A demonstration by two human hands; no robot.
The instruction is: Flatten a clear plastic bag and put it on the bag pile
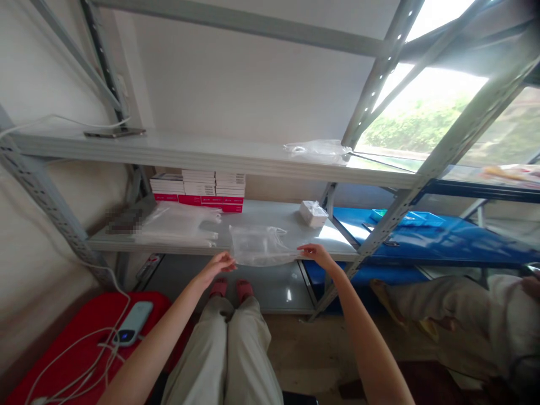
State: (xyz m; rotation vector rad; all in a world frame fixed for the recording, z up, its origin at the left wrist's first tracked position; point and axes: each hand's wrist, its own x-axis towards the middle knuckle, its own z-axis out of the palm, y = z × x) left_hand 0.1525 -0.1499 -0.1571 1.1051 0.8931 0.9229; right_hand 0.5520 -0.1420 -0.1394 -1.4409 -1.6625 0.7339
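Note:
A clear plastic bag (259, 246) lies at the front edge of the grey middle shelf (270, 216). My left hand (219, 263) pinches its left front corner. My right hand (315, 254) holds its right edge, fingers curled on the film. A pile of more clear bags (177, 225) lies to the left on the same shelf. Behind it stand stacks of white and red boxes (198, 191). A small wrapped white packet (313, 213) sits to the right of the bag.
The upper shelf (189, 151) carries a phone (113, 133) with a cable and crumpled plastic (318, 150). A power bank (133, 323) with white cables rests on a red stool at lower left. Blue shelving (422, 233) and another seated person (464, 315) are on the right.

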